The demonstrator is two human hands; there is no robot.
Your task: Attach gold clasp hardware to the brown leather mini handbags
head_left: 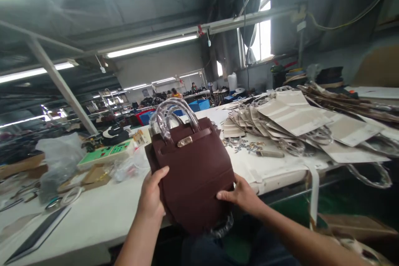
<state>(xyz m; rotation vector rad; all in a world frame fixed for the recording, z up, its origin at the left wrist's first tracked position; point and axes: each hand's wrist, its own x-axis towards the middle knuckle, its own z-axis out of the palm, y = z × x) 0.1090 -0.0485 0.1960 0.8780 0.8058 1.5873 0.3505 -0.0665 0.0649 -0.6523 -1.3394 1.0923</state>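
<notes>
A dark brown handbag panel piece [195,174] is held up in front of me, over the table's near edge. Its handles [163,118] are wrapped in clear plastic, and a gold-coloured clasp [185,141] sits on the strap near its top. My left hand [152,193] grips the left edge, thumb on the front. My right hand [241,195] holds the lower right edge, its thumb also on the front. The fingers behind the bag are hidden. Another plastic-wrapped loop [222,226] hangs at the bottom.
Right of the bag lies a fanned pile of beige bag panels [293,112] with wrapped handles. Small metal parts [245,145] are scattered before it. On the left stand a green-topped machine [106,153], a clear plastic bag [59,162] and a dark flat strip [39,232].
</notes>
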